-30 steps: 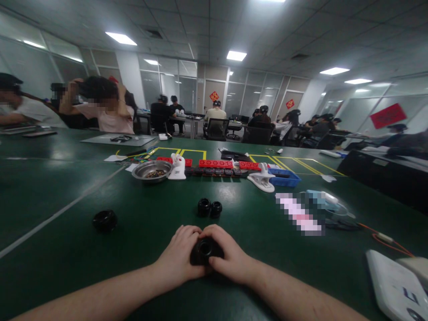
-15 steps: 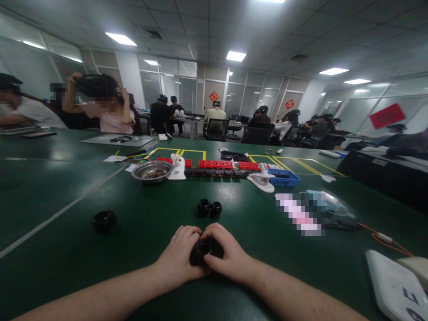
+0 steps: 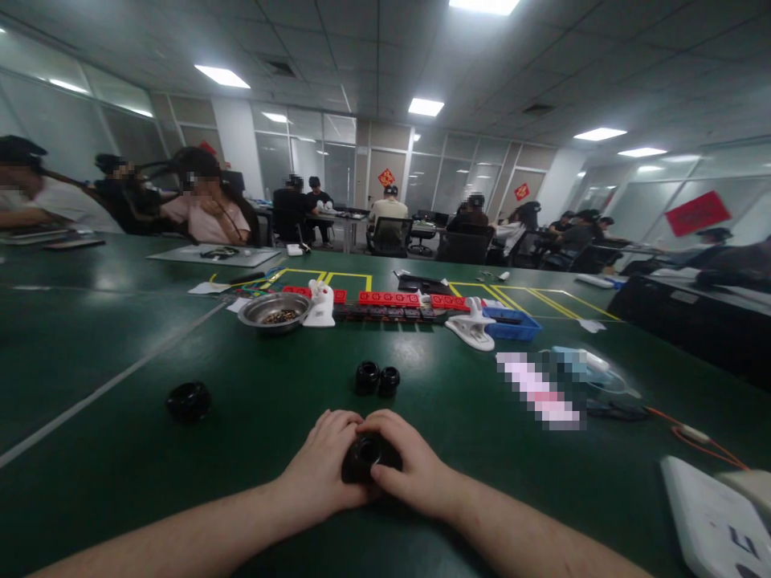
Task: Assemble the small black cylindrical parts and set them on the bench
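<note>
Between my two hands is a round black part with a hole in its top point(image 3: 365, 454), low over the green table point(image 3: 271, 433). My left hand point(image 3: 322, 461) wraps round its left side. From the right, my right hand point(image 3: 415, 461) curls over it, with the thumb by the hole. The fingers hide much of its sides and underside. Just beyond my hands, two glossy black ring-shaped pieces, a larger one point(image 3: 367, 377) and a smaller one point(image 3: 389, 381), stand side by side. Off to the left lies another black ring-shaped piece point(image 3: 188, 400).
Farther back are a metal bowl of small parts point(image 3: 275, 313), a white clamp point(image 3: 319, 303), red strips point(image 3: 389, 297), another white clamp point(image 3: 473, 327) and a blue tray point(image 3: 511, 325). A white device point(image 3: 711, 514) and orange cable point(image 3: 704, 441) lie right. Several people sit beyond.
Both my hands stay on the black part, with barely any shift. Across the table at left, a person has lowered their arms from their head.
</note>
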{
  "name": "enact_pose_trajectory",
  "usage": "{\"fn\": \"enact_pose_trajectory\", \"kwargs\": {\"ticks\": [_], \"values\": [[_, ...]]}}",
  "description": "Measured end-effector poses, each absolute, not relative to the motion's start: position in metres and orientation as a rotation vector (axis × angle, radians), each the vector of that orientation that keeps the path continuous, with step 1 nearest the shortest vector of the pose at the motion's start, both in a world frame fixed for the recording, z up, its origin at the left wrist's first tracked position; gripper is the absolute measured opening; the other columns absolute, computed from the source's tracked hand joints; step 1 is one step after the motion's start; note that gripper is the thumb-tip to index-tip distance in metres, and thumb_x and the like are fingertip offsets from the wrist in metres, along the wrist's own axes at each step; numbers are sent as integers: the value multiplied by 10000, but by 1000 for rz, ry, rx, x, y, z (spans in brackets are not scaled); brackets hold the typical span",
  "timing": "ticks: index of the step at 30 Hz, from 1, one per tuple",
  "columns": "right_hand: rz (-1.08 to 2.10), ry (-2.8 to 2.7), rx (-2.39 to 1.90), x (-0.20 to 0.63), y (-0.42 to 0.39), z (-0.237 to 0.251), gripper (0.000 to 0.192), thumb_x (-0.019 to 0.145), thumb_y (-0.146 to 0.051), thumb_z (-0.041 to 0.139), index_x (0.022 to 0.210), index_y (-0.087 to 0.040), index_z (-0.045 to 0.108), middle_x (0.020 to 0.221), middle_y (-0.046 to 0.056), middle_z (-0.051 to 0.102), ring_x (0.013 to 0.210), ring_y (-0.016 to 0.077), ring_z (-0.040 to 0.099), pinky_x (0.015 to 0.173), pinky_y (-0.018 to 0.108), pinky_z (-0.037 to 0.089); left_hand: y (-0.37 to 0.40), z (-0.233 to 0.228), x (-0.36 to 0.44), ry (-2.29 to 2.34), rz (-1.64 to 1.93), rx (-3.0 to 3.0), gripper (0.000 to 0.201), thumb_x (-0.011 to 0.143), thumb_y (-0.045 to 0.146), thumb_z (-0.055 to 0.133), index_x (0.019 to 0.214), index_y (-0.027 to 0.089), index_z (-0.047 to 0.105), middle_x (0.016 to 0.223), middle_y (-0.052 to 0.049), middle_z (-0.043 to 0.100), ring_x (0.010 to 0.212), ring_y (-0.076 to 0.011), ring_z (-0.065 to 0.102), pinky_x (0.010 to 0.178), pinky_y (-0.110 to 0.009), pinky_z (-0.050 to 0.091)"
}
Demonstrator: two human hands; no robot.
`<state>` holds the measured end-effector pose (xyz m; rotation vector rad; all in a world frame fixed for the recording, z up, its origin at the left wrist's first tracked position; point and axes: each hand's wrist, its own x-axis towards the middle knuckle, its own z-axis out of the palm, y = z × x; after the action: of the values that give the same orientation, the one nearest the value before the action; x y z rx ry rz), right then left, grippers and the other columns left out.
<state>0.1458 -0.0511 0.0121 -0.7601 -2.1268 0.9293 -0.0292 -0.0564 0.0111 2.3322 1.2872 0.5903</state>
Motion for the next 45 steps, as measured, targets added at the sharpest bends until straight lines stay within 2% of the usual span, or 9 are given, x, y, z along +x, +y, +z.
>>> {"fn": "enact_pose_trajectory", "kwargs": {"ticks": [4, 9, 15, 21, 24, 28, 35, 41, 45], "values": [[992, -2058, -862, 147, -52, 9, 480, 689, -370, 595, 1089, -177, 414, 991, 61, 484, 882, 198, 470, 779, 337, 391, -58, 11, -29, 1292, 598, 2351, 388, 572, 413, 671, 875, 204, 547, 1021, -59, 509, 988, -281, 458, 929, -485, 303], [922, -2062, -890, 144, -52, 11, 311, 654, -309, 621, 904, -189, 481, 872, 26, 483, 801, 178, 468, 712, 309, 404, -57, 11, -30, 1284, 601, 2349, 448, 567, 414, 678, 935, 202, 535, 1012, -62, 501, 980, -278, 454, 930, -484, 301], [1008, -2061, -761, 146, -52, 11, 406, 709, -282, 552, 1085, -188, 431, 1011, 62, 493, 931, 204, 468, 818, 341, 374, -58, 12, -29, 1289, 609, 2357, 465, 553, 403, 691, 937, 187, 543, 1006, -62, 500, 971, -269, 452, 918, -458, 316], [872, -2056, -850, 143, -50, 7, 268, 676, -381, 595, 832, -179, 513, 862, 35, 486, 783, 180, 482, 711, 309, 402, -59, 9, -28, 1320, 604, 2369, 460, 525, 382, 708, 909, 186, 548, 1018, -61, 501, 969, -257, 447, 898, -410, 342], [897, -2116, -716, 143, -50, 11, 279, 738, -377, 515, 944, -192, 543, 969, 62, 498, 910, 213, 485, 815, 347, 378, -60, 10, -29, 1328, 605, 2357, 547, 534, 409, 703, 1004, 191, 526, 1035, -64, 493, 974, -256, 441, 893, -401, 348], [960, -2034, -710, 145, -51, 4, 404, 757, -401, 489, 1104, -202, 440, 1045, 75, 502, 970, 228, 473, 846, 368, 365, -60, 11, -31, 1323, 595, 2372, 485, 534, 451, 693, 915, 186, 550, 1025, -61, 497, 968, -262, 441, 878, -397, 355], [727, -2042, -829, 142, -51, 0, 285, 714, -448, 549, 815, -183, 524, 837, 35, 500, 774, 185, 490, 695, 309, 416, -60, 5, -32, 1319, 638, 2410, 522, 527, 453, 699, 943, 183, 537, 999, -59, 513, 926, -260, 458, 849, -386, 372], [758, -2039, -813, 146, -53, -4, 360, 787, -415, 466, 1077, -201, 468, 1020, 76, 514, 911, 214, 498, 788, 353, 413, -62, 8, -33, 1323, 627, 2419, 526, 536, 471, 690, 951, 187, 537, 1022, -62, 509, 948, -274, 454, 858, -395, 371], [703, -2009, -900, 145, -51, -11, 384, 712, -438, 561, 980, -180, 468, 898, 52, 529, 809, 197, 510, 725, 335, 427, -62, 6, -32, 1339, 643, 2416, 507, 526, 455, 699, 922, 187, 534, 1017, -61, 507, 946, -273, 458, 852, -388, 379]]}}
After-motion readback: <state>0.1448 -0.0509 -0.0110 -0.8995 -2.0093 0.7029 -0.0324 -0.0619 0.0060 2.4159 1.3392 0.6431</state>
